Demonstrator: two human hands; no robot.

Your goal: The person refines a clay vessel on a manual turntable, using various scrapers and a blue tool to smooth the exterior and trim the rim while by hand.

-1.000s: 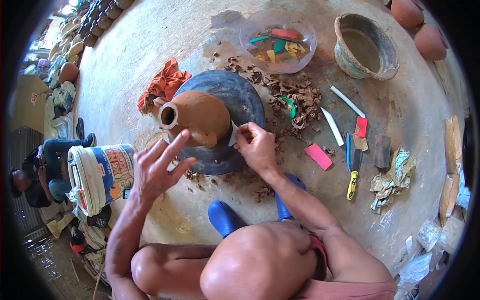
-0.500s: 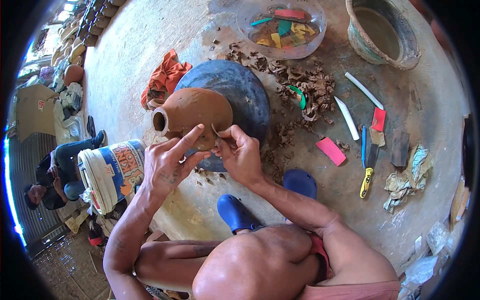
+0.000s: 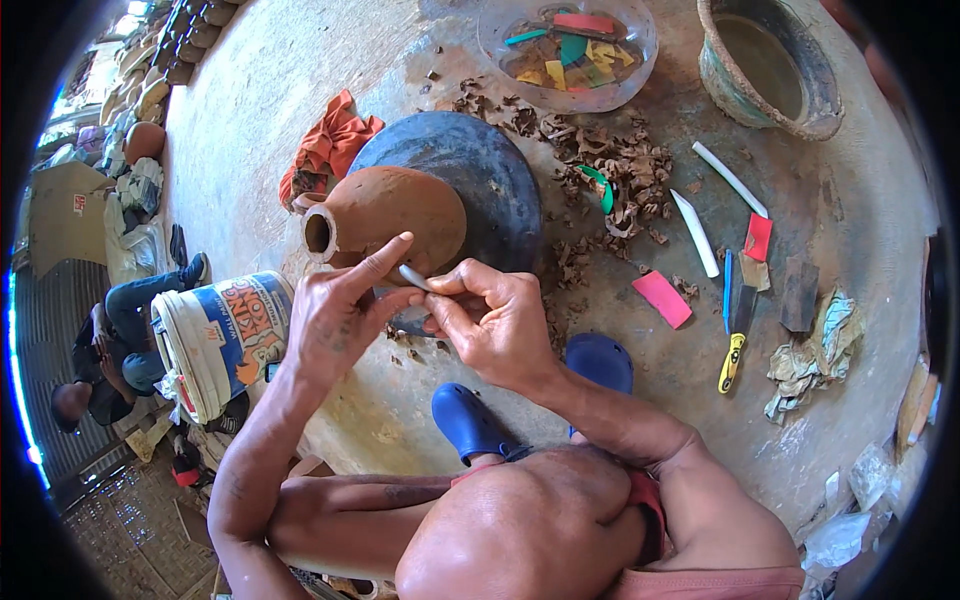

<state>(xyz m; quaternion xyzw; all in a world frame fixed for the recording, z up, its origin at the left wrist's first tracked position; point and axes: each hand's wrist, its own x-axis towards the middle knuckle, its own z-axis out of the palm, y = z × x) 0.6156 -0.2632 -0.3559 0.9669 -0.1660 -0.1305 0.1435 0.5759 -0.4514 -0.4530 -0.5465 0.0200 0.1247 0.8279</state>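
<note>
A brown clay pot (image 3: 400,205) with a narrow round mouth lies on its side, mouth leftward, over a dark round turntable (image 3: 490,180). My left hand (image 3: 335,315) is at its near side, index finger stretched along the clay and thumb spread away from it; its other fingers are mostly hidden. Between thumb and fingertips my right hand (image 3: 495,310) pinches a small, thin grey strip (image 3: 413,277). The strip's free end is by the pot's near side, close to my left fingertips; whether it touches the clay I cannot tell.
Clay shavings (image 3: 620,170) litter the floor right of the turntable. Beyond are a clear basin (image 3: 640,85) of coloured pieces and a water bucket (image 3: 725,85). A yellow-handled knife (image 3: 733,360) lies right; an orange cloth (image 3: 335,140) and paint bucket (image 3: 200,350) stand left. A person (image 3: 105,360) sits farther left.
My right hand has drawn slightly nearer and turned, so the strip now lies flatter and points left. My left hand has shifted a little; the pot stays over the turntable.
</note>
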